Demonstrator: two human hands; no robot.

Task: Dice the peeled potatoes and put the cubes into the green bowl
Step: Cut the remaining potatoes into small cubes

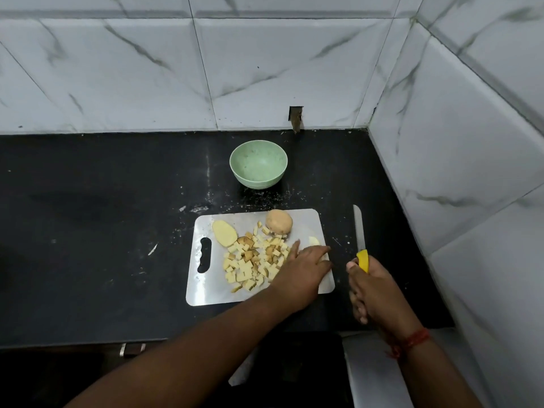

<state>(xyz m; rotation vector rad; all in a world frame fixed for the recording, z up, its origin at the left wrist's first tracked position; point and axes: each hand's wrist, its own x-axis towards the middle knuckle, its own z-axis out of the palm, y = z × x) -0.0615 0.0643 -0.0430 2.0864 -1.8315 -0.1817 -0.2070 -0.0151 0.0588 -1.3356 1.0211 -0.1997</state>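
Observation:
A steel cutting board (203,287) lies on the black counter. On it sit a pile of potato cubes (250,263), a flat potato half (224,232) at the left and a rounded potato piece (279,221) at the back. My left hand (306,267) lies flat on the board's right side, fingers straight, over a pale potato slice (313,240). My right hand (372,290) grips the yellow handle of a knife (359,231); its blade points away, off the board's right edge. The green bowl (258,165) stands empty behind the board.
Marble-tiled walls close the counter at the back and on the right (441,172). The black counter (88,216) stretches to the left, dotted with small potato scraps. Its front edge runs just below the board.

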